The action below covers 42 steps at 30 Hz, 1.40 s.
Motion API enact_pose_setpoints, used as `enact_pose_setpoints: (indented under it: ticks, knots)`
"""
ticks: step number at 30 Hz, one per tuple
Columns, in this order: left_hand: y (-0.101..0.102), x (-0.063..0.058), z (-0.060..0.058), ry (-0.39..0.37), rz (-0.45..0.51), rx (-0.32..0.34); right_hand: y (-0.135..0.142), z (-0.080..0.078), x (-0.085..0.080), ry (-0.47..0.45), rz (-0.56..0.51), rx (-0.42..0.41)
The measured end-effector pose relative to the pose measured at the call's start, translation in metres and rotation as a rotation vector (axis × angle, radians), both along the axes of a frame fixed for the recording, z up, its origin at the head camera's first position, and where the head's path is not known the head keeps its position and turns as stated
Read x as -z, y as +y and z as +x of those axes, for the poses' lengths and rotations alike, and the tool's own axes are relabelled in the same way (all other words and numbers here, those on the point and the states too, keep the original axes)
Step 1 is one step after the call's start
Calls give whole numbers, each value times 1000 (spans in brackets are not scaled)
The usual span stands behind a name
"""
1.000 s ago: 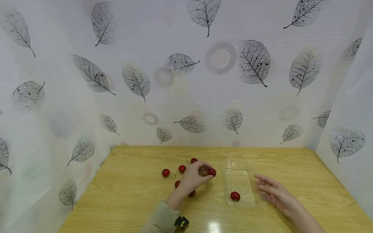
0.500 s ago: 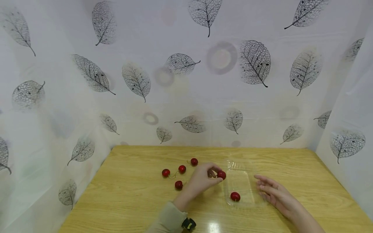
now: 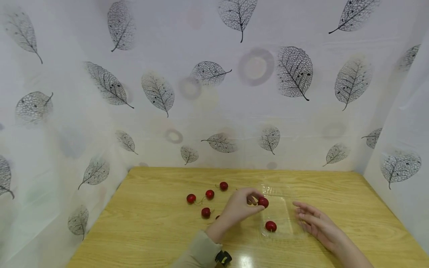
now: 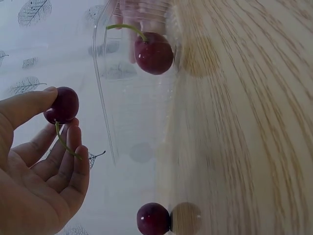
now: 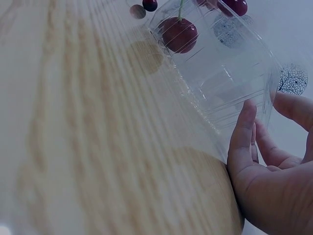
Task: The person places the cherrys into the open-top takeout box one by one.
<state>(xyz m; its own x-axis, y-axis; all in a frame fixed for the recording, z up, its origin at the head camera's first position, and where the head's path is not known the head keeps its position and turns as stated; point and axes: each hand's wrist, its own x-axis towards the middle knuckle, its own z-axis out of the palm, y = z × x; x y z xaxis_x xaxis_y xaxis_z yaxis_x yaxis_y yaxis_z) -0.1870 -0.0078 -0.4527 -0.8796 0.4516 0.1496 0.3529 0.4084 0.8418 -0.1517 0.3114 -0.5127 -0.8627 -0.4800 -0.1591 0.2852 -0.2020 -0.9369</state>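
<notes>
My left hand pinches a dark red cherry between thumb and fingertips, over the left side of a clear plastic box. In the left wrist view the stem of this held cherry hangs down by the fingers. Another cherry, stem attached, lies inside the box near its front left corner. Beside the box's right wall is my right hand, its fingers loosely extended. The right wrist view shows that hand with its fingertips against the see-through plastic.
Left of the box, several loose cherries lie on the wooden table, among them one cherry at the far left and another cherry farther back. A cherry by the left wrist is mostly hidden. Leaf-patterned sheeting surrounds the table.
My left hand has moved right with the pinched cherry, from beside the box to over its left side. The right hand and the box stay in place.
</notes>
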Motion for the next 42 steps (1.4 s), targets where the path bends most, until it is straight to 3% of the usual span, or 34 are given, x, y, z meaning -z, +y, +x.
enact_pose_setpoints:
  ticks: [10, 22, 32, 42]
  knots:
    - [12, -3, 2, -1, 31, 55, 0, 0, 0, 18, 4, 0]
    - [28, -4, 2, 7, -31, 67, 2, -1, 1, 25, 32, -18]
    - [35, 4, 4, 29, -141, 50, 4, -1, 2, 22, 80, -26]
    - [38, 8, 5, 152, -308, 50, 3, 0, 2, 35, 71, -32]
